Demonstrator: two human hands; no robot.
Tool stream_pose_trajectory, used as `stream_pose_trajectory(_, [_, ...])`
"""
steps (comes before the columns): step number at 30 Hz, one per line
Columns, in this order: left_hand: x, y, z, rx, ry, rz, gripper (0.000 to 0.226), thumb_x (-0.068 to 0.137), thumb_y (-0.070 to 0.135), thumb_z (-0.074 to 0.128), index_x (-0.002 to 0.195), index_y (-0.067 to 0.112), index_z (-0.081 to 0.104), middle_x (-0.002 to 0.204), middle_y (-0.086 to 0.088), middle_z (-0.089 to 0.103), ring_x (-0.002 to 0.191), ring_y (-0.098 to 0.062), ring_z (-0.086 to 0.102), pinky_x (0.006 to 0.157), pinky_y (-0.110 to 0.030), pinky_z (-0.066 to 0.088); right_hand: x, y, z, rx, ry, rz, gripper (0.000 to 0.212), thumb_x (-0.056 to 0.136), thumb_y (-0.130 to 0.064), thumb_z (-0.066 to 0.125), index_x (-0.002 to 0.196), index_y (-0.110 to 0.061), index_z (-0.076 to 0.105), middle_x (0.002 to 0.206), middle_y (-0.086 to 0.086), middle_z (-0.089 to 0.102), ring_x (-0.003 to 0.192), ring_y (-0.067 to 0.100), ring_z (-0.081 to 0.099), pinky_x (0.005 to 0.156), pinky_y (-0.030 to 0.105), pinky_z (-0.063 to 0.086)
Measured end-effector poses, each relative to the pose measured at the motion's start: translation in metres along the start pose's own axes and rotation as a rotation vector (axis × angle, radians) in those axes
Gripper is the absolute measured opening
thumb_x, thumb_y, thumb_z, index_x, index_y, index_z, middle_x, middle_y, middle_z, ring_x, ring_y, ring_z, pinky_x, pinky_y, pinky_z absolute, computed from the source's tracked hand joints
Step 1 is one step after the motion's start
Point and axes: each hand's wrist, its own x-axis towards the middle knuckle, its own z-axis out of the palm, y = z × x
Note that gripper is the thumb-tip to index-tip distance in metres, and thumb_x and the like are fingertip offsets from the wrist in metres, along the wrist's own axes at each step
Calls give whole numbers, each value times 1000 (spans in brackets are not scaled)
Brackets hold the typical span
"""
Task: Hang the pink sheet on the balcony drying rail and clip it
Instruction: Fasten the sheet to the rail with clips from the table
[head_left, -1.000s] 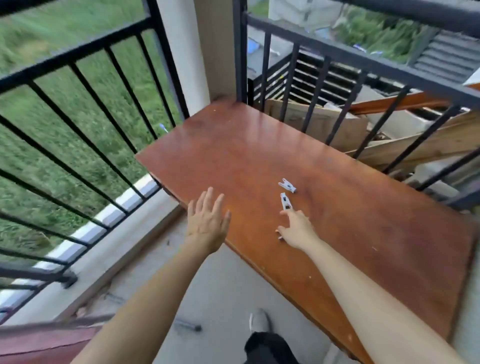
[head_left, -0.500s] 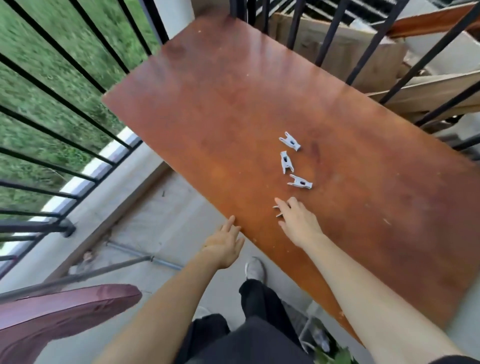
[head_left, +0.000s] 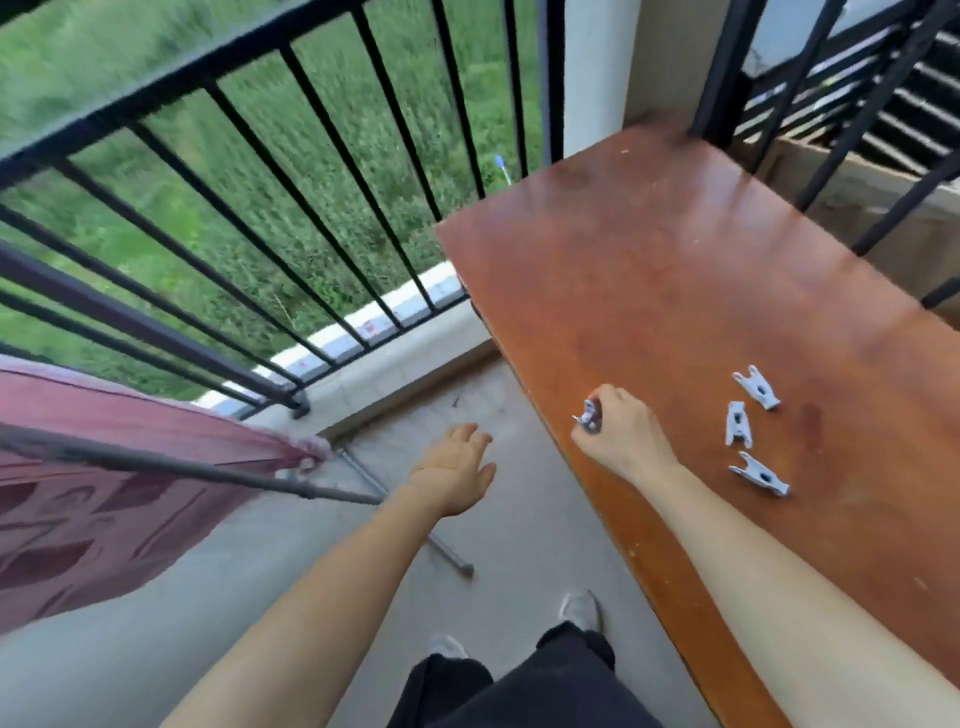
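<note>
One pale clip is pinched in the right hand.

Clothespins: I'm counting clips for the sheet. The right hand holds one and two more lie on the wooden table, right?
Not quite: the head view shows three loose clothespins lying on the wooden table, not two. The right hand does pinch a fourth clothespin.
</note>
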Motion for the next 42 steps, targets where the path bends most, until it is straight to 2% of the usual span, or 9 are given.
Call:
stream_pose_trajectory(12, [-156, -194, -100, 195, 364, -307, 47, 87, 36, 53, 131, 17, 50, 144, -10, 41, 132, -31, 39, 102, -45, 40, 27, -248, 58, 149, -70, -435, 34, 80, -45, 72, 98, -17, 65, 89, 1, 66, 92, 24, 62, 78, 33, 45])
stream_pose_trajectory(17, [-206, -240, -108, 352, 448, -318, 40, 73, 25, 64, 111, 16, 63, 119, -10, 59, 112, -33, 53, 85, -43, 42, 9, -308, 82, 168, -121, -482, 33, 77, -35, 71, 105, -17, 66, 92, 0, 70, 93, 23, 65, 79, 30, 47])
stream_pose_trajectory(20, [-227, -262, -122, 611, 464, -310, 54, 56, 22, 74, 108, 14, 67, 122, -17, 60, 119, -35, 52, 96, -51, 33, 2, -329, 88, 144, -121, -519, 34, 75, -28, 70, 106, -15, 67, 95, 4, 72, 96, 25, 66, 80, 29, 47])
stream_pose_trajectory(23, [-247, -274, -149, 880, 485, -292, 67, 65, 16, 66, 131, 12, 55, 147, -25, 40, 140, -41, 31, 112, -66, 7, -3, -345, 87, 133, -122, -550, 34, 78, -32, 72, 108, -16, 67, 92, 0, 70, 94, 22, 65, 78, 27, 46])
stream_pose_trajectory(26, [-260, -285, -178, 1124, 410, -340, 72, 90, 7, 46, 153, 14, 11, 161, -24, -3, 148, -40, -5, 99, -72, -27, -6, -365, 81, 159, -121, -587, 27, 78, -48, 74, 90, -27, 64, 78, -9, 63, 79, 14, 61, 69, 24, 39])
stream_pose_trajectory(29, [-264, -294, -217, 1215, 324, -437, 71, 98, 0, 37, 154, 16, -4, 161, -22, -6, 148, -38, -11, 108, -69, -15, -7, -384, 77, 138, -120, -633, 30, 75, -51, 73, 93, -28, 66, 82, -7, 64, 77, 12, 58, 69, 23, 41])
stream_pose_trajectory(34, [-274, -275, -267, 1206, 291, -583, 33, 99, 20, 42, 130, 21, 56, 127, 0, 60, 133, -30, 38, 110, -63, -14, -11, -410, 73, 168, -86, -689, 31, 76, -35, 74, 102, -18, 70, 87, -3, 66, 77, 11, 61, 76, 23, 49])
stream_pose_trajectory(38, [-284, -253, -293, 1176, 262, -569, 21, 95, 25, 49, 99, 28, 69, 102, 11, 67, 112, -23, 53, 116, -57, 6, -15, -424, 71, 206, -59, -729, 32, 77, -36, 75, 101, -17, 70, 87, -2, 68, 77, 14, 63, 76, 25, 50])
stream_pose_trajectory(42, [-293, -246, -305, 1180, 399, -430, 20, 94, 16, 52, 92, 26, 69, 94, 8, 61, 97, -22, 58, 113, -52, 16, -15, -434, 64, 241, -39, -743, 34, 77, -38, 75, 104, -18, 69, 88, -3, 69, 78, 12, 65, 79, 27, 54])
